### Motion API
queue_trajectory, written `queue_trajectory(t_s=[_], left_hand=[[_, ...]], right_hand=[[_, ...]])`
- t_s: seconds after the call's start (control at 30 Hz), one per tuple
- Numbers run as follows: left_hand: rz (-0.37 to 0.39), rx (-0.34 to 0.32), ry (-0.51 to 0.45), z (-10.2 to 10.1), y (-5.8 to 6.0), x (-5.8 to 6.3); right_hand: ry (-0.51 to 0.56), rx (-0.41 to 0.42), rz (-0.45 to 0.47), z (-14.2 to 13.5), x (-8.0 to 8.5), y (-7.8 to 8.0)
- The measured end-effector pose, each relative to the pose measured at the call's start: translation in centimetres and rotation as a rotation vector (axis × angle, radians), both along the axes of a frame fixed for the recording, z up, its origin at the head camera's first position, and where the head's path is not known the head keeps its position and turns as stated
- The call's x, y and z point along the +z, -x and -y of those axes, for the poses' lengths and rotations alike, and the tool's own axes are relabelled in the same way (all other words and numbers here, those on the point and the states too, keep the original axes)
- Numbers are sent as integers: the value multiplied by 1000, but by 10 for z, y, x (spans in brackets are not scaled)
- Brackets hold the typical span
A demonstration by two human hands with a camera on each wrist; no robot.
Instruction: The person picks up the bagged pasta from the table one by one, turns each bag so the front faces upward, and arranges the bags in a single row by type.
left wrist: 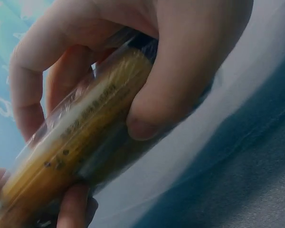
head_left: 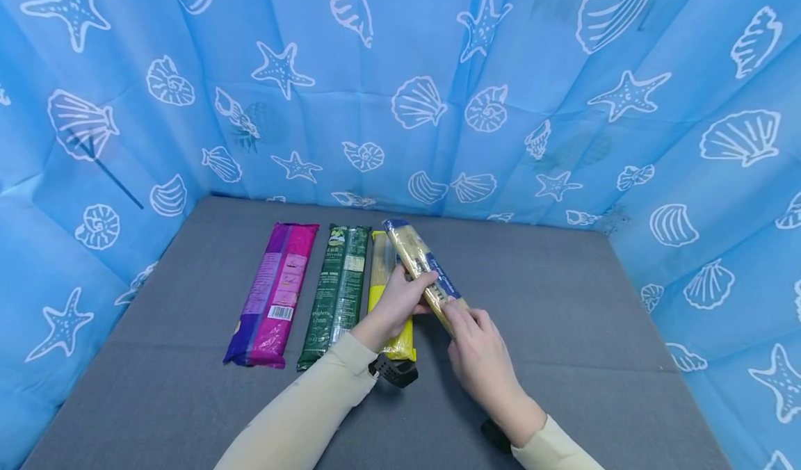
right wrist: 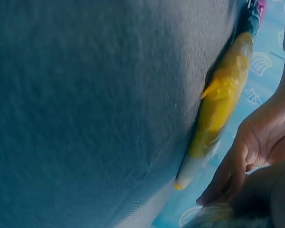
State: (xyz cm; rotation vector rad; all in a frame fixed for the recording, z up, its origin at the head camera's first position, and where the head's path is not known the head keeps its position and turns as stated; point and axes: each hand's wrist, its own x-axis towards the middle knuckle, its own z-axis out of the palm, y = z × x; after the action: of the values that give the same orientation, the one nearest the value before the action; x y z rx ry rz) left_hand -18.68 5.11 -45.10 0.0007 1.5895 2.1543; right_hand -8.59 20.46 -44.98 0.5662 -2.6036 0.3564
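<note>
Both hands grip a clear pack of long dry pasta with a blue label [head_left: 409, 247], raised and slanting over a yellow pasta pack [head_left: 377, 296]. My left hand [head_left: 399, 300] holds it around the middle, the thumb on top. At the lower end, the fingers of my right hand [head_left: 484, 352] pinch its edge. The left wrist view shows the pasta pack [left wrist: 99, 109] close up, with printed marks on its film. In the right wrist view, the yellow pack [right wrist: 221, 99] lies on the cloth beyond the hands.
Left of the yellow pack lie a green spaghetti pack [head_left: 338, 282] and a pink and purple pack [head_left: 281, 289], side by side. Grey cloth [head_left: 563, 317] covers the table. A blue curtain [head_left: 388, 53] with shells and starfish encloses the back and sides.
</note>
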Motion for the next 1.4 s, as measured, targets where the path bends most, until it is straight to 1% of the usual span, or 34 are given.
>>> queue_trajectory(t_s=[0.07, 0.13, 0.23, 0.37, 0.5, 0.6, 0.7, 0.77, 0.87, 0.93, 0.97, 1.03, 1.1, 1.17, 1.27, 1.4], left_hand=[[-2, 6, 14, 0, -1, 0], [-12, 4, 23, 0, -2, 0], [-19, 5, 42, 1, -2, 0], [-18, -1, 58, 5, -1, 2], [-9, -13, 38, 8, 0, 3], [-11, -31, 13, 10, 1, 4], [-15, -58, -19, 12, 2, 4], [-12, -78, -38, 12, 3, 4], [-14, -100, -57, 12, 3, 4], [-13, -110, -57, 12, 3, 4], [-12, -114, -55, 12, 3, 3], [-7, -115, -47, 11, 2, 2], [-17, -113, -38, 10, 2, -1], [-39, -100, -13, 8, 1, -3], [-122, -65, 104, 3, -2, -7], [-234, -32, 294, -6, -8, -6]], right_hand=[[8, 13, 11, 0, -1, -2], [33, 18, 39, -1, -2, -4], [110, 19, 122, -3, -2, -6], [269, -3, 261, -8, 4, -6], [415, -42, 344, -15, 10, -1], [559, -53, 408, -21, 10, 3], [727, -63, 537, -26, 8, 7], [838, -80, 660, -27, 6, 8], [984, -79, 843, -26, 6, 8], [1069, -59, 929, -24, 6, 7], [1101, -46, 955, -23, 6, 7], [1147, -29, 974, -21, 5, 6], [1182, -26, 968, -20, 2, 6], [1198, -47, 950, -19, -1, 5], [1210, -88, 906, -20, -6, 4], [1194, -152, 821, -24, -8, 4]])
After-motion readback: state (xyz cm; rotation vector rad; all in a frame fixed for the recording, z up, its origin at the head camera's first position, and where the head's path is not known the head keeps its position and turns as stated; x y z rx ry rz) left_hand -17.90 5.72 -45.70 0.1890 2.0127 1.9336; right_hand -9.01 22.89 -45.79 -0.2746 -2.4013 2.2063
